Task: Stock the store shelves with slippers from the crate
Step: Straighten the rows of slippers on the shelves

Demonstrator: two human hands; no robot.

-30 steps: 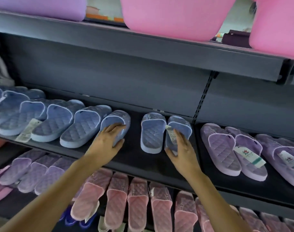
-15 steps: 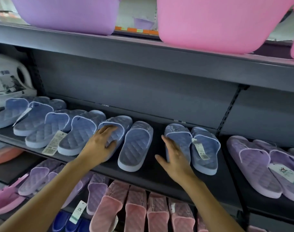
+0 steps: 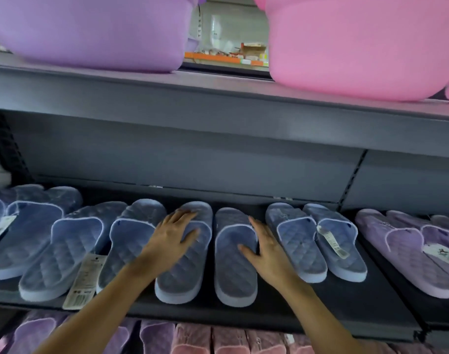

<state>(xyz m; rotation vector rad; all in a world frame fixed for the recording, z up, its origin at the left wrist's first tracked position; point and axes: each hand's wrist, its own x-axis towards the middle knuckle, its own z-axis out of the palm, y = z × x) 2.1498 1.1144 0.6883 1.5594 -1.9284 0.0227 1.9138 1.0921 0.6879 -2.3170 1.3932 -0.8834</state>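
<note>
Since half a second ago, the right hand (image 3: 268, 249) has left the tagged pair (image 3: 315, 249) for the right edge of the loose blue slipper (image 3: 233, 272), fingers straight, thumb on its footbed. The left hand (image 3: 173, 238) lies flat and spread on its mate (image 3: 182, 277). Both slippers sit mid-frame on the middle shelf (image 3: 359, 300), long axes front-to-back, a narrow gap between them. Closing it likely means pressing inward.
</note>
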